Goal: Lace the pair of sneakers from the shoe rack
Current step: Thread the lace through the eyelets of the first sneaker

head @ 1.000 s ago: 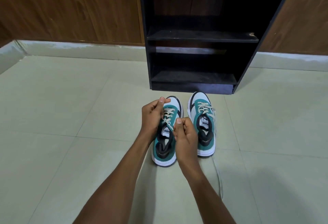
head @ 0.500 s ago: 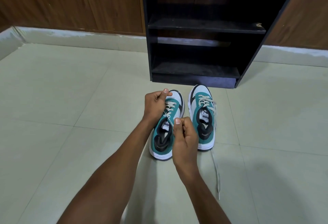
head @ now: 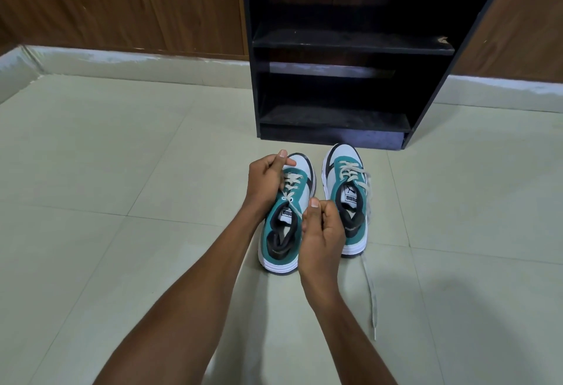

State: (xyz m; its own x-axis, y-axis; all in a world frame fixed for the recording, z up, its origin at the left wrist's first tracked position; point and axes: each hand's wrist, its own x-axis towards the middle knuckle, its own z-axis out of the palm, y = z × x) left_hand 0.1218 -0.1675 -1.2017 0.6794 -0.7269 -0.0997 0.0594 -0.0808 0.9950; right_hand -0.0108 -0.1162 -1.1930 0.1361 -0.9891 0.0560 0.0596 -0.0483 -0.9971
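Both hands sit slightly higher than before; left hand (head: 268,180) and right hand (head: 323,226) pinch the lace (head: 291,189) of the left sneaker (head: 286,211), toe toward the rack (head: 335,46)

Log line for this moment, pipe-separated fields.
step: lacing left sneaker | left hand: closed on lace at its toe end | right hand: pinching lace near tongue | right sneaker: on floor, lace end trailing

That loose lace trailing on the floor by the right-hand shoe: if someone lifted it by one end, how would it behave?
The loose lace would probably droop limply: it lies in a thin, wavering line on the tiled floor. It looks light, and its other end seems threaded into the right sneaker, so pulling might tug that.
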